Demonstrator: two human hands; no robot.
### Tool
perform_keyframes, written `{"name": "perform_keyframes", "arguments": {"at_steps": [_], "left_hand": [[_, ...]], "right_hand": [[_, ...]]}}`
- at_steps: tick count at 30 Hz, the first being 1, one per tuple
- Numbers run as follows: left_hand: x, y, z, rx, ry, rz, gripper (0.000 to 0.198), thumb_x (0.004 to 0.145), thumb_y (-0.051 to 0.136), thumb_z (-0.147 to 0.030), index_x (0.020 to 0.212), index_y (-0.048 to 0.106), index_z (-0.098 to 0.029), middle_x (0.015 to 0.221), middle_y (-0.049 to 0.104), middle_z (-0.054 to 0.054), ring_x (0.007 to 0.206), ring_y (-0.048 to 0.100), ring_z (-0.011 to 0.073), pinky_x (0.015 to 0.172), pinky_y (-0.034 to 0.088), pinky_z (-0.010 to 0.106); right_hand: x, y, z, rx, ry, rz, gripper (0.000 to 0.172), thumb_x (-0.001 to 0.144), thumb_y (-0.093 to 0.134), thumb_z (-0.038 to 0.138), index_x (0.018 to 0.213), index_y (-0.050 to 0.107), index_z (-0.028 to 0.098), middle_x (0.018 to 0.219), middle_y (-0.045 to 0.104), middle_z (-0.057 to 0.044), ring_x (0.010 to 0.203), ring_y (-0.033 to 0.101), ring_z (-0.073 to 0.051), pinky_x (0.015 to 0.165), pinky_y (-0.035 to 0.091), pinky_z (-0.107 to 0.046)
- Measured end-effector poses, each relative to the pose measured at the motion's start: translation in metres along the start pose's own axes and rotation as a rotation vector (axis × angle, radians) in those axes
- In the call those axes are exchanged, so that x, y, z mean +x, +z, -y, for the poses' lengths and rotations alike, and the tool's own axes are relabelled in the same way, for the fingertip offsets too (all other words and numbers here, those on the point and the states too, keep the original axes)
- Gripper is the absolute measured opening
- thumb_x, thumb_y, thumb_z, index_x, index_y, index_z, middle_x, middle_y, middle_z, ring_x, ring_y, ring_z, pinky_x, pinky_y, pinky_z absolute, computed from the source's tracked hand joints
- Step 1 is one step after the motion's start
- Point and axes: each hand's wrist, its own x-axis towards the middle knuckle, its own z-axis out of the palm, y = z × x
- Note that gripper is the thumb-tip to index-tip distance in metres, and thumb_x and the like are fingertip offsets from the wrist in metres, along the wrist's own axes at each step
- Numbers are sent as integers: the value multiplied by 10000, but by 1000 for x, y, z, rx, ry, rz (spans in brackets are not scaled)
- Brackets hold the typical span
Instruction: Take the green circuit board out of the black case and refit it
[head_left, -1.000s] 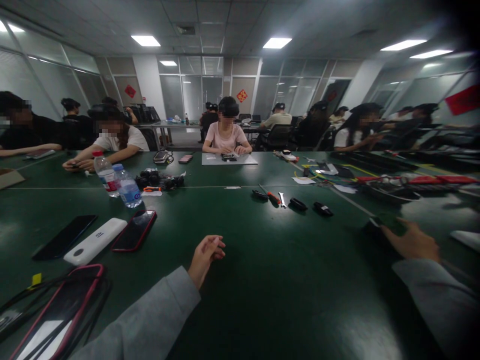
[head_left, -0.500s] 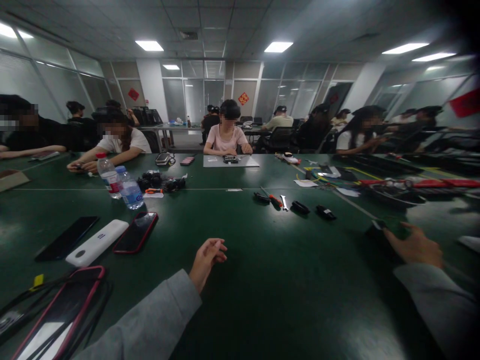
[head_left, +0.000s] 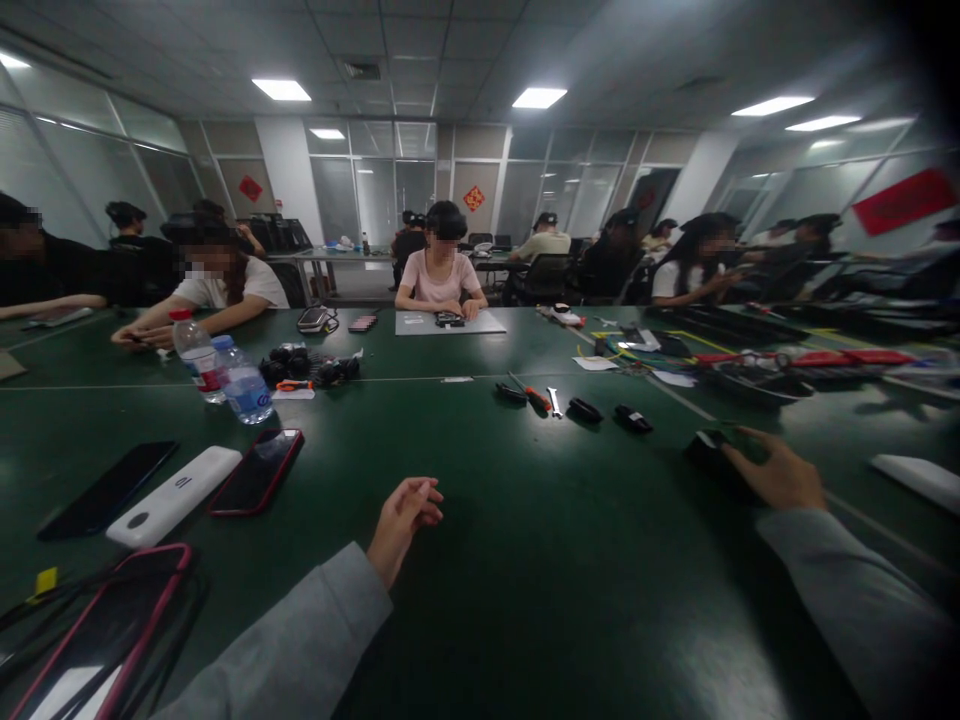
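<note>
My left hand (head_left: 405,525) hovers or rests over the middle of the green table (head_left: 525,570), fingers loosely curled with small gaps and nothing visible between them. Off to the right, my right hand (head_left: 784,475) is at a dark black box (head_left: 712,462). Its thumb lies across the box and the index finger arches over the far side; the other fingers are hidden. Beyond my hands lie black oblong parts (head_left: 585,410), a screwdriver (head_left: 537,398) with an orange handle and an open-ended wrench (head_left: 554,402).
On the left are a white power bank (head_left: 174,497), a red-edged phone (head_left: 259,475), a pink-cased phone (head_left: 124,625) with black cables, and two water bottles (head_left: 244,385). A white object (head_left: 919,482) lies far right. A person (head_left: 442,275) sits opposite at a white board.
The view has turned slightly right, so most things sit further left. My right hand shows at the black box in both frames; my left hand keeps its curled pose.
</note>
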Motion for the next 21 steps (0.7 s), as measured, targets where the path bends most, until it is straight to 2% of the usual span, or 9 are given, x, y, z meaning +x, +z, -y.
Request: {"name": "perform_keyframes", "arguments": {"at_steps": [5,11,21], "left_hand": [[1,-1,2,-2,10,5,357,748,587,-432,955,588,-141,858,598,70,672,573,130,647,418,288],[2,-2,6,6,27,-3,359,750,582,-439,949,587,-141,850,597,67,662,572,128,634,414,284],[0,-2,2,21,11,9,363,760,567,-445,960,583,-143,865,596,67,676,570,130,653,412,291]], "right_hand": [[-14,-4,12,-49,36,-23,589,764,486,559,1262,421,250,1060,578,-130,851,559,-261,681,387,-326],[-28,-9,20,-91,-23,-85,551,795,462,513,1274,411,248,1083,572,-125,883,566,-263,688,387,-322],[-19,-7,15,-130,7,-26,574,788,439,559,1283,394,273,1025,592,-137,811,561,-259,644,386,-320]]}}
